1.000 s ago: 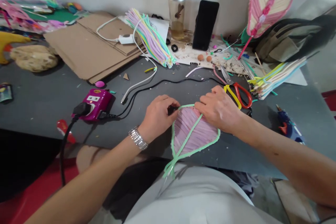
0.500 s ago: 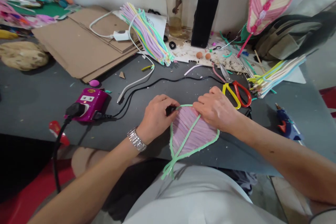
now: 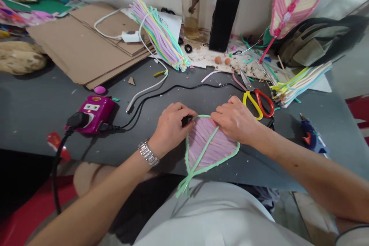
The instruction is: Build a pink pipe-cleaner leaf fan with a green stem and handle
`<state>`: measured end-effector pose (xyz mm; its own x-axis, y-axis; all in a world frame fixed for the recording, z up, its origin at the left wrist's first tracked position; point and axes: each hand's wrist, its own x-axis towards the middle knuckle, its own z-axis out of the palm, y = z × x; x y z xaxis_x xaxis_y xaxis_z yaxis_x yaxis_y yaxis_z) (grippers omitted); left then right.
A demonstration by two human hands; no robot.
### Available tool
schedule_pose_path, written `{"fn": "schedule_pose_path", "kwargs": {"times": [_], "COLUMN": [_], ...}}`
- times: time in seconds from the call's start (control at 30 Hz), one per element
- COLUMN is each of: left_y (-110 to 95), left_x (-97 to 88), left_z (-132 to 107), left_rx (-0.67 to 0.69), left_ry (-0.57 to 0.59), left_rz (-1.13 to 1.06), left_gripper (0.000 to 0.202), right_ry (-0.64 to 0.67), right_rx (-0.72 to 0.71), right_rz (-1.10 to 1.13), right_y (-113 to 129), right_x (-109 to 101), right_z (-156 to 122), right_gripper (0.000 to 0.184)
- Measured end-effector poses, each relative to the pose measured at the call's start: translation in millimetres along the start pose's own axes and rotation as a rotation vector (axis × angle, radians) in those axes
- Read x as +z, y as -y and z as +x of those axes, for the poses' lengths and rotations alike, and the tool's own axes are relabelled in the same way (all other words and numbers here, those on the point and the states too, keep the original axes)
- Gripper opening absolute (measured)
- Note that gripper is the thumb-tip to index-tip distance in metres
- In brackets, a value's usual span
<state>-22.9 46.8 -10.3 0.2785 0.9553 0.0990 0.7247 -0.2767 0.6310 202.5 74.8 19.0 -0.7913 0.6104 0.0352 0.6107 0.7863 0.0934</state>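
A leaf-shaped piece of purple pipe cleaners (image 3: 202, 142) with a light green edging and a green strip along its middle lies at the table's front edge. Its crossed green stem ends (image 3: 184, 185) hang over my lap. With thumb and fingers, my left hand (image 3: 175, 125), a metal watch on its wrist, pinches the top left of the rim. My right hand (image 3: 235, 119) is closed on the top right of the rim, its fingertips partly hidden. Just beyond the right hand lie scissors (image 3: 256, 103) with one yellow and one red handle.
A glue gun (image 3: 313, 136) lies at the right. Pipe cleaner bundles (image 3: 161, 38) rest at the back, near cardboard sheets (image 3: 72, 46), a bottle (image 3: 191, 11) and a phone (image 3: 224, 23). A purple power socket (image 3: 98, 113) with cables sits left. A finished pink leaf (image 3: 296, 4) stands back right.
The view has shifted slightly, so the table things appear a little further left. Both hands keep their hold on the leaf's top rim with hardly any movement.
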Motion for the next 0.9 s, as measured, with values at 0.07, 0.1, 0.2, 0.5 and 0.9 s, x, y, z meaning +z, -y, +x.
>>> {"fn": "schedule_pose_path", "kwargs": {"times": [0.07, 0.1, 0.2, 0.5, 0.9], "left_y": [0.4, 0.5, 0.1, -1.4, -3.4], "left_x": [0.2, 0.2, 0.0, -0.5, 0.6], "left_z": [-0.3, -0.5, -0.8, -1.7, -1.1], "left_rx": [0.003, 0.006, 0.016, 0.041, 0.042], "left_ry": [0.001, 0.001, -0.003, -0.012, -0.002], "left_rz": [0.003, 0.005, 0.023, 0.063, 0.099], "left_gripper": [0.019, 0.019, 0.017, 0.016, 0.016], "right_ry": [0.006, 0.013, 0.044, 0.119, 0.054], "right_rx": [0.003, 0.005, 0.009, 0.073, 0.167], "right_rz": [0.003, 0.006, 0.014, 0.008, 0.082], "right_y": [0.0, 0.1, 1.0, 7.6, 12.7], "right_x": [0.7, 0.8, -0.1, -6.5, -4.0], "right_z": [0.5, 0.7, 1.7, 2.1, -14.2], "right_gripper": [0.019, 0.019, 0.019, 0.016, 0.026]}}
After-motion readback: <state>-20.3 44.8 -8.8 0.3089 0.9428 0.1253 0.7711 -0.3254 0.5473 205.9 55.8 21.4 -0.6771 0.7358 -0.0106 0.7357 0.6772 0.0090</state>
